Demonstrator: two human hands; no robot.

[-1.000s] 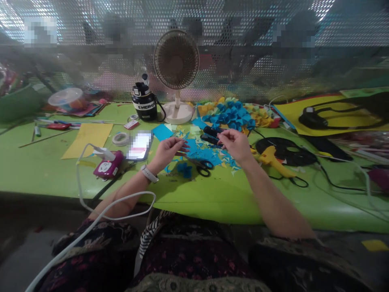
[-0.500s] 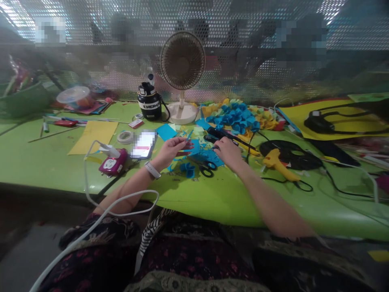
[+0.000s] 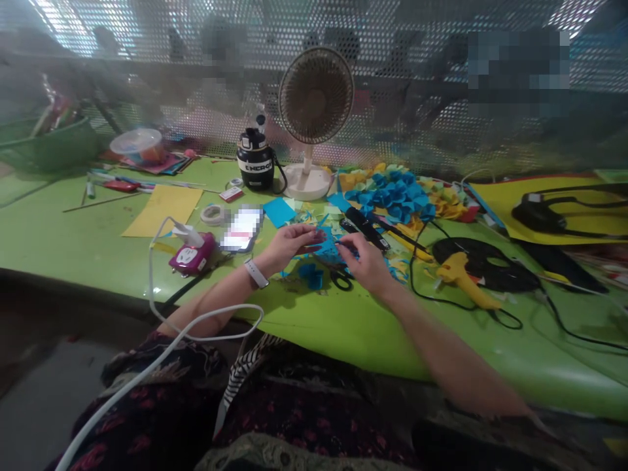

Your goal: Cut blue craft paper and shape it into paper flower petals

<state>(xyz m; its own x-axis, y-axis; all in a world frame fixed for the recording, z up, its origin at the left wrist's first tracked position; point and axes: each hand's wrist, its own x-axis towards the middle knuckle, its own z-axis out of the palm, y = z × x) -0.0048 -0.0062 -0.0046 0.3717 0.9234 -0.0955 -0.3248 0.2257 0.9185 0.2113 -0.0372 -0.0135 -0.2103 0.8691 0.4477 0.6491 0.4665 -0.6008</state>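
My left hand [image 3: 296, 244], with a white band [image 3: 256, 273] at the wrist, has its fingers pinched together around what looks like a small piece of blue paper. Close to its right, my right hand [image 3: 362, 260] is curled with thumb and forefinger closed; what they hold is too small to make out. Blue paper [image 3: 324, 241] shows between and behind the fingertips. Under the hands lie scissors [image 3: 342, 279] with black handles, blades partly hidden by scraps. A folded blue paper piece [image 3: 311, 276] sits in front of my left hand.
Behind are a pile of blue paper pieces [image 3: 395, 194], a fan [image 3: 316, 95] and a black bottle [image 3: 256, 169]. To the right lie a yellow glue gun [image 3: 466, 278] and black disc [image 3: 520, 278]. Leftward are a phone [image 3: 241, 229], tape roll [image 3: 213, 214] and purple power adapter [image 3: 193, 255]. A white cable [image 3: 122, 386] crosses my lap.
My right hand has come back from the black object toward my left hand, its fingers now pinched near the left fingertips. The view has swung slightly left.
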